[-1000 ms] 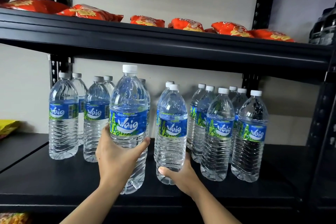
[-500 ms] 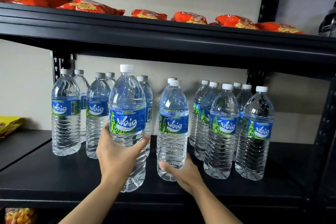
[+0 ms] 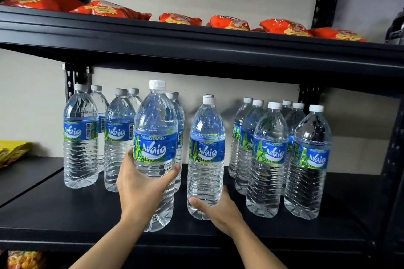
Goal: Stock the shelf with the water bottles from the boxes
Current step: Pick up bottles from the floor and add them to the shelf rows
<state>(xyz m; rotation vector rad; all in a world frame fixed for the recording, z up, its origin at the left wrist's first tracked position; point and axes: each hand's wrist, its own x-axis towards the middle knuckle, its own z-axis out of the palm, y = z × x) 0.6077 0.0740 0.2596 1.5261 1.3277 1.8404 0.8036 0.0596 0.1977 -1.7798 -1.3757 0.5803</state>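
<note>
Head view: the left hand [image 3: 140,190] has its fingers [image 3: 172,170] wrapped around the middle of a Waig water bottle [image 3: 155,137], just below the label, and the bottle's base is near the front edge of the middle shelf [image 3: 65,209]. The right hand [image 3: 218,205] grasps a second Waig bottle [image 3: 206,155] low at its base, thumb in front and palm behind; that bottle looks set down or nearly so.

Compared with a second ago, both bottles sit a little deeper and lower on the shelf, and the gap between them has widened slightly, so this looks like the final placing of the pair. They fill the space between the left cluster of bottles [image 3: 80,137] and the right cluster [image 3: 271,155]. Red snack packets [image 3: 109,8] line the upper shelf. No boxes are in view, so how many bottles remain cannot be told.
</note>
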